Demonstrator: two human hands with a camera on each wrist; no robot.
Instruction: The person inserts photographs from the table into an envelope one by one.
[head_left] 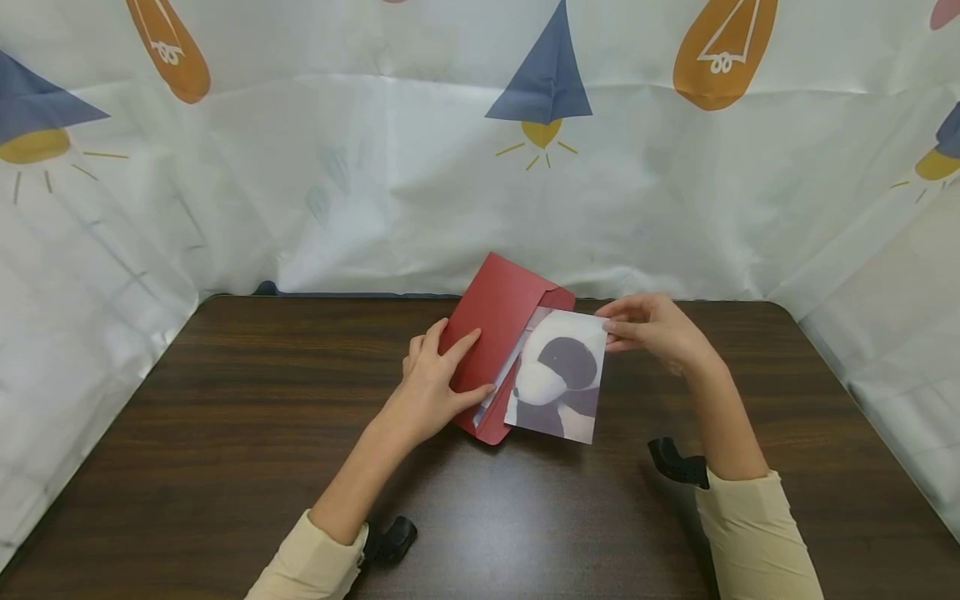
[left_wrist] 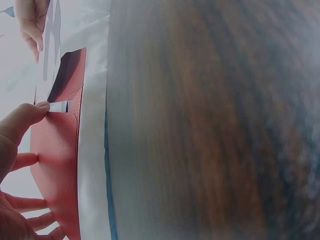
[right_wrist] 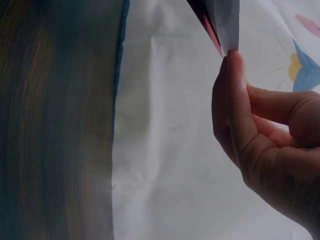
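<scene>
A red envelope (head_left: 495, 304) is tilted at the far middle of the table, its flap folded open to the right. My left hand (head_left: 431, 379) holds it, the thumb (left_wrist: 30, 117) at the mouth and the other fingers spread over its face and left edge. Between the thumb and fingers of my right hand (head_left: 656, 329) is the right edge of a photo print (head_left: 551, 408), showing a white plush animal with a dark patch. The print overlaps the envelope's open side. Inside the mouth, the edge of another pale sheet (head_left: 491, 400) shows.
The dark wood-grain table (head_left: 225, 417) reaches back to a hanging white cloth (head_left: 337, 192) printed with lamps and bulbs. Black wrist mounts (head_left: 393, 540) stick out by both sleeves.
</scene>
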